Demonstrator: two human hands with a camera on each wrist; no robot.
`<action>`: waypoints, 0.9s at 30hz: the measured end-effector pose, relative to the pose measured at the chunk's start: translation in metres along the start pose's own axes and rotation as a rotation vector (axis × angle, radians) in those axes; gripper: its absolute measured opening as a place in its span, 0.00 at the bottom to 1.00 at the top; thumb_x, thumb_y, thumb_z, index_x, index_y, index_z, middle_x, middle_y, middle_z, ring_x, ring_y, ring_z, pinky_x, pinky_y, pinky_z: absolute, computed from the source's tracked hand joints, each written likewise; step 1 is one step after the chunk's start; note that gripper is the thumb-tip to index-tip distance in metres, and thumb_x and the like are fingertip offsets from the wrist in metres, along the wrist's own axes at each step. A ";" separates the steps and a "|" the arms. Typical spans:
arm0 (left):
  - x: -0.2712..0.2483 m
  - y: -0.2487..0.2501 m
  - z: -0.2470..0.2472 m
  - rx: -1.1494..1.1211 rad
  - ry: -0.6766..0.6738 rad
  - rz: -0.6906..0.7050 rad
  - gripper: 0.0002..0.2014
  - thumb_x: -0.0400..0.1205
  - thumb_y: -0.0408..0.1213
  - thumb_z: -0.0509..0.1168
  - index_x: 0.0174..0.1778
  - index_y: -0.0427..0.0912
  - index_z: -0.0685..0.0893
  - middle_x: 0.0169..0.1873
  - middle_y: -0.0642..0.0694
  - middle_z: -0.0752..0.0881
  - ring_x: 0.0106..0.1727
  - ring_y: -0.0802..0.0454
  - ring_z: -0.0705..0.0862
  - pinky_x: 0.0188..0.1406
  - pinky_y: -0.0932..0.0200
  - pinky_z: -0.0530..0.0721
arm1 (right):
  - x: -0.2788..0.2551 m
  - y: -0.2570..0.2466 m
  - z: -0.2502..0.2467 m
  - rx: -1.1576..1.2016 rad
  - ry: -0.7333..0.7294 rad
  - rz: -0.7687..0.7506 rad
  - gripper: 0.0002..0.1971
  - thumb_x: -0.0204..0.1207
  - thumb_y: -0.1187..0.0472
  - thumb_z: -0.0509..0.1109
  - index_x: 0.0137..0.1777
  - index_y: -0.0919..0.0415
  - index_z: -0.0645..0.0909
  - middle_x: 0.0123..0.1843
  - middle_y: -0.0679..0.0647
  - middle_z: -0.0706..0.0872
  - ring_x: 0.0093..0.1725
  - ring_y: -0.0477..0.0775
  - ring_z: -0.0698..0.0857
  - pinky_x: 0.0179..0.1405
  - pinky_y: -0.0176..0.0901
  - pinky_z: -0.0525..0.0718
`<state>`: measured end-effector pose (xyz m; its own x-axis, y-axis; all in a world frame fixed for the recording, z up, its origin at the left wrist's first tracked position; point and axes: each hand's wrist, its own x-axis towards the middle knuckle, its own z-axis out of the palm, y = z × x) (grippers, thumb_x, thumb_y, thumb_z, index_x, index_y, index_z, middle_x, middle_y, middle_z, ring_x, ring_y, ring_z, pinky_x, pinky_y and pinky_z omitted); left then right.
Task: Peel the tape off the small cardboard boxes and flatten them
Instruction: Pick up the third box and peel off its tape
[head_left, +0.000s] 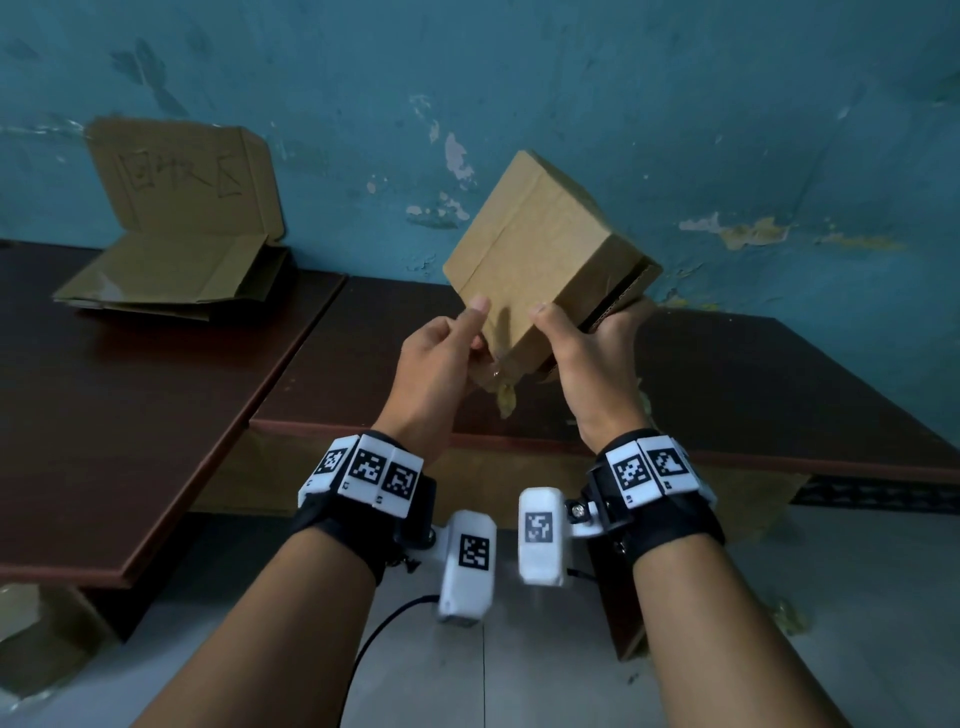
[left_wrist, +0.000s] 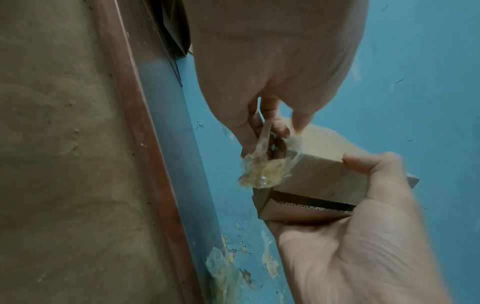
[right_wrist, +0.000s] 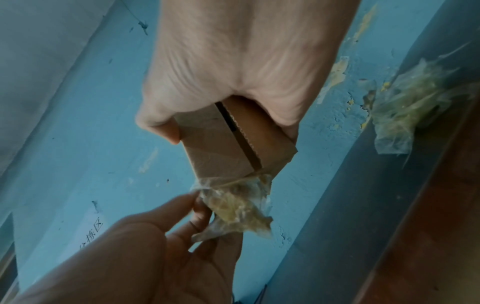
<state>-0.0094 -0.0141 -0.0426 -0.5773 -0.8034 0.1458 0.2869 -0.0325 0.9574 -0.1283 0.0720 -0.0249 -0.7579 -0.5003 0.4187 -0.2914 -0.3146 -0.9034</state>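
- Head view: right hand (head_left: 587, 358) grips small box (head_left: 540, 249) mid-air above desk (head_left: 156, 415).
- Left hand (head_left: 441, 353) pinches crumpled tape (left_wrist: 262, 172) at box corner.
- Box prob. light, stiff; tape sticky, tears easily, so pinch near the board.

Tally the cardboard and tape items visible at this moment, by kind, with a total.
Small cardboard box, held up by the right hand: 1
Flattened cardboard stack on the table, exact sheet count unclear: 1
Crumpled tape wad, pinched by the left hand: 1
Discarded tape clump at the table edge: 1
Total: 4
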 end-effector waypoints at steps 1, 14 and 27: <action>0.000 -0.001 0.001 0.024 0.006 0.018 0.16 0.92 0.43 0.68 0.46 0.35 0.81 0.41 0.28 0.86 0.39 0.36 0.86 0.52 0.29 0.90 | -0.001 0.000 0.000 -0.010 -0.006 0.005 0.42 0.66 0.54 0.82 0.74 0.60 0.62 0.69 0.57 0.83 0.66 0.49 0.88 0.62 0.38 0.89; 0.001 -0.008 0.004 0.053 0.005 0.108 0.08 0.89 0.26 0.67 0.45 0.36 0.79 0.40 0.40 0.92 0.43 0.49 0.93 0.45 0.54 0.91 | 0.006 -0.002 -0.003 0.014 0.078 0.180 0.37 0.78 0.48 0.82 0.72 0.53 0.57 0.69 0.54 0.84 0.69 0.51 0.86 0.75 0.54 0.86; 0.001 -0.009 0.007 0.184 -0.104 0.168 0.06 0.94 0.32 0.61 0.52 0.39 0.79 0.39 0.45 0.85 0.34 0.58 0.82 0.35 0.62 0.82 | 0.005 0.001 -0.001 -0.022 0.189 0.231 0.41 0.81 0.45 0.80 0.79 0.58 0.56 0.69 0.51 0.83 0.70 0.50 0.84 0.74 0.46 0.85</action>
<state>-0.0175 -0.0104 -0.0490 -0.6113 -0.7228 0.3222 0.2470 0.2126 0.9454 -0.1327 0.0702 -0.0239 -0.9002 -0.3972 0.1786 -0.1094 -0.1906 -0.9755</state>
